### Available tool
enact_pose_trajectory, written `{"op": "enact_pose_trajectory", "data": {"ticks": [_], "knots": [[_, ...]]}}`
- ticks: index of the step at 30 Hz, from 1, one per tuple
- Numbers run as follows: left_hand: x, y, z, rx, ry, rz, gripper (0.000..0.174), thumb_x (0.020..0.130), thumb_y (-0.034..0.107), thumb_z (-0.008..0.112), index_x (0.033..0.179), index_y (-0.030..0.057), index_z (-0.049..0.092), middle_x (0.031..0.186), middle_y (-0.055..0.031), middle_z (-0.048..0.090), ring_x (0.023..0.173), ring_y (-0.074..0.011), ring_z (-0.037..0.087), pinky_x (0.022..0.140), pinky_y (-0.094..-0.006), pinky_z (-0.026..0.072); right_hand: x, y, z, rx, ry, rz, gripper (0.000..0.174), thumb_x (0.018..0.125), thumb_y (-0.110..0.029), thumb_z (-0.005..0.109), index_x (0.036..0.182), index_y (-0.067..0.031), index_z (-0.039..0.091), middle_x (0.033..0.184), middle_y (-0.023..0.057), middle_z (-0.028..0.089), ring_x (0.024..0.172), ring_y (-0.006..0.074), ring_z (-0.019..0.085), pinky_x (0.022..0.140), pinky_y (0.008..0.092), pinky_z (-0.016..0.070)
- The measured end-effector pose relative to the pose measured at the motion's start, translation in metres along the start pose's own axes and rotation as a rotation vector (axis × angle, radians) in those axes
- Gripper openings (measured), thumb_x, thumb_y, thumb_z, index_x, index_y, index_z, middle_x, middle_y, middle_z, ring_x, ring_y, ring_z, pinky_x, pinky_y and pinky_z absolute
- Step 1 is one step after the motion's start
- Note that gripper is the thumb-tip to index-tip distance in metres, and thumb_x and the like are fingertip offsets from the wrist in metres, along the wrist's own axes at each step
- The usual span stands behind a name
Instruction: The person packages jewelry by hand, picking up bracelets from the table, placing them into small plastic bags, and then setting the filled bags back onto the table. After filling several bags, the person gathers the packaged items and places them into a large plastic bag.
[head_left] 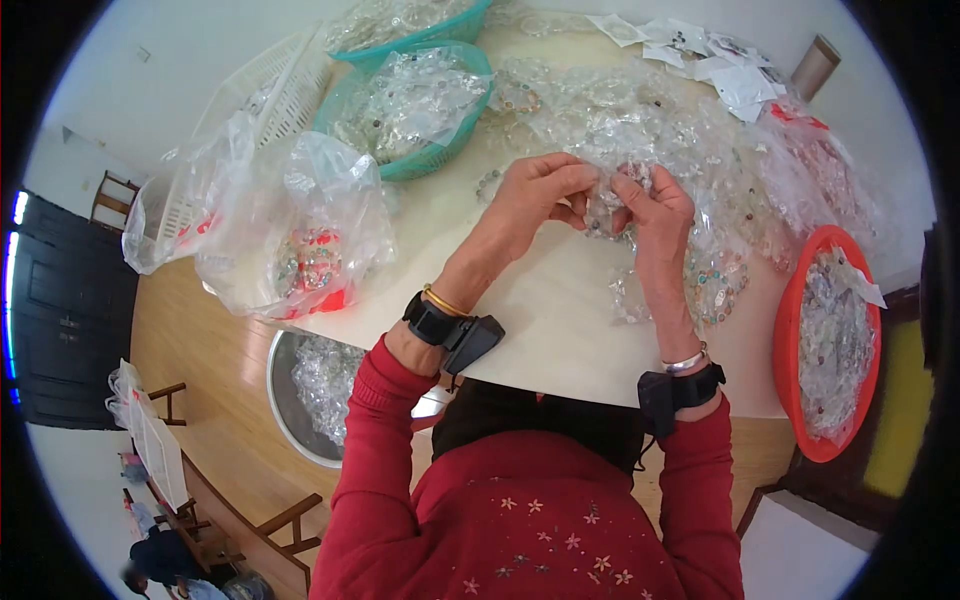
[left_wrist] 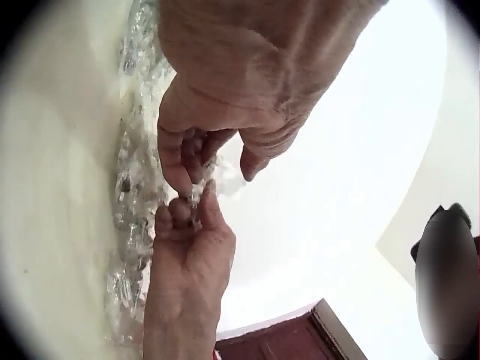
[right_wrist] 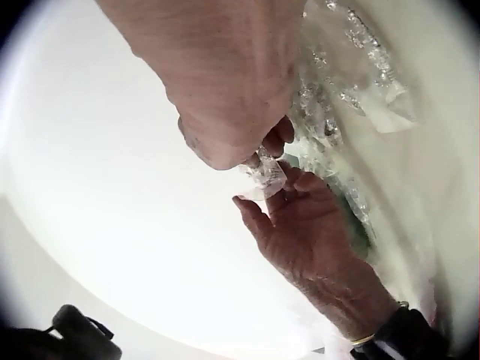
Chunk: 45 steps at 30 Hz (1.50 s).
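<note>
Pinched in left hand (head_left: 540, 200) and right hand (head_left: 658, 212) alike: small clear packet (right_wrist: 268, 174), over the near edge of the packet heap (head_left: 600, 115). To the heap's left: teal basket (head_left: 440, 161) full of packets; farther left, clear plastic bag (head_left: 345, 195). To the heap's right and nearer: red basin (head_left: 787, 345), likewise filled.

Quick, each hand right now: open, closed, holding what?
Left hand: at the bag; whether it grips can't be told.
Right hand: closed, pinching the bag.

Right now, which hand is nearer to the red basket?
Right. The right hand is left of the red basket, apart from it; the left hand is farther left, on the right hand's far side.
</note>
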<state>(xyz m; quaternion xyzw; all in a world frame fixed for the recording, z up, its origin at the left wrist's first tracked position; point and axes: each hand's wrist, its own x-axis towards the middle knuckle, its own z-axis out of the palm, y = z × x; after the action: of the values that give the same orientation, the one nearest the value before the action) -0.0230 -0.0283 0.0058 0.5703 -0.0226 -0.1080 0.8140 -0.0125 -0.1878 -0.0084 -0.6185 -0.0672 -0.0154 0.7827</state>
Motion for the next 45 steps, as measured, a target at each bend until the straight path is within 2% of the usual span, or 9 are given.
{"op": "enact_pose_trajectory", "data": {"ticks": [4,8,16,20,29,32,39,43,45], "knots": [[-0.001,-0.005,0.006,0.264,0.110,0.146,0.019,0.087,0.017,0.057,0.079,0.0002,0.060,0.064,-0.0036,0.054,0.054,-0.0113,0.052,0.048,-0.0261,0.0432,-0.006,0.001,0.007,-0.404,0.052,-0.184,0.012,0.081,-0.010,0.062,0.090,-0.0019,0.060,0.073,0.0018,0.060,0.052,0.0072,0.048,0.045,0.0215,0.0393],[-0.001,0.000,0.001,0.153,0.156,0.038,0.022,0.088,0.021,0.056,0.077,0.0011,0.059,0.062,-0.0036,0.053,0.050,-0.0112,0.048,0.043,-0.0258,0.0392,-0.005,-0.001,0.006,-0.033,-0.116,-0.077,0.012,0.081,-0.009,0.062,0.090,-0.0008,0.060,0.074,0.0029,0.060,0.052,0.0084,0.049,0.047,0.0212,0.0403],[0.007,-0.005,0.004,-0.151,0.140,0.087,0.023,0.089,0.019,0.051,0.076,0.0007,0.056,0.062,-0.0054,0.055,0.046,-0.0108,0.046,0.041,-0.0259,0.0373,-0.001,-0.005,0.004,0.324,0.036,0.098,0.016,0.083,-0.010,0.061,0.094,0.0012,0.060,0.077,0.0059,0.062,0.054,0.0118,0.053,0.051,0.0249,0.0442],[0.007,-0.003,-0.011,-0.038,0.230,0.169,0.022,0.090,0.019,0.051,0.076,0.0014,0.056,0.063,-0.0057,0.056,0.048,-0.0113,0.048,0.044,-0.0258,0.0392,0.000,-0.005,-0.016,0.014,0.046,-0.113,0.019,0.084,-0.012,0.060,0.097,0.0022,0.059,0.081,0.0074,0.063,0.057,0.0133,0.055,0.053,0.0274,0.0458],[0.006,0.000,-0.018,-0.059,0.154,0.208,0.020,0.089,0.017,0.051,0.077,0.0029,0.056,0.062,-0.0043,0.054,0.051,-0.0124,0.049,0.048,-0.0259,0.0400,-0.003,-0.025,0.020,0.214,0.085,0.045,0.017,0.083,-0.011,0.060,0.092,0.0042,0.060,0.072,0.0084,0.062,0.054,0.0121,0.054,0.051,0.0248,0.0436],[0.006,0.002,-0.017,0.014,0.148,0.250,0.019,0.088,0.015,0.050,0.075,0.0024,0.056,0.063,-0.0041,0.054,0.051,-0.0114,0.048,0.046,-0.0268,0.0397,0.000,-0.020,0.008,-0.120,0.016,0.006,0.015,0.083,-0.010,0.060,0.087,0.0039,0.061,0.068,0.0070,0.060,0.051,0.0108,0.050,0.049,0.0235,0.0409],[0.018,0.062,-0.025,-0.144,0.305,0.145,0.016,0.084,0.011,0.049,0.072,0.0033,0.056,0.063,-0.0041,0.054,0.051,-0.0129,0.048,0.047,-0.0272,0.0402,0.008,-0.013,-0.032,-0.076,0.236,-0.172,0.009,0.082,-0.009,0.061,0.081,0.0003,0.060,0.063,0.0033,0.056,0.049,0.0080,0.046,0.045,0.0209,0.0368],[0.080,0.132,-0.075,0.028,0.249,0.711,0.012,0.082,0.010,0.049,0.074,0.0021,0.056,0.066,-0.0056,0.055,0.061,-0.0155,0.056,0.055,-0.0299,0.0468,0.003,0.000,-0.035,-0.043,0.199,-0.140,0.008,0.082,-0.006,0.061,0.082,0.0010,0.063,0.064,0.0031,0.057,0.050,0.0069,0.048,0.045,0.0196,0.0371],[0.112,0.165,-0.095,-0.313,0.351,0.533,0.012,0.080,0.013,0.055,0.077,0.0023,0.059,0.070,-0.0058,0.058,0.068,-0.0180,0.059,0.061,-0.0299,0.0478,0.002,-0.001,-0.034,-0.070,0.197,-0.138,0.009,0.082,-0.008,0.062,0.083,0.0010,0.063,0.064,0.0033,0.058,0.050,0.0070,0.048,0.045,0.0195,0.0369]]}}
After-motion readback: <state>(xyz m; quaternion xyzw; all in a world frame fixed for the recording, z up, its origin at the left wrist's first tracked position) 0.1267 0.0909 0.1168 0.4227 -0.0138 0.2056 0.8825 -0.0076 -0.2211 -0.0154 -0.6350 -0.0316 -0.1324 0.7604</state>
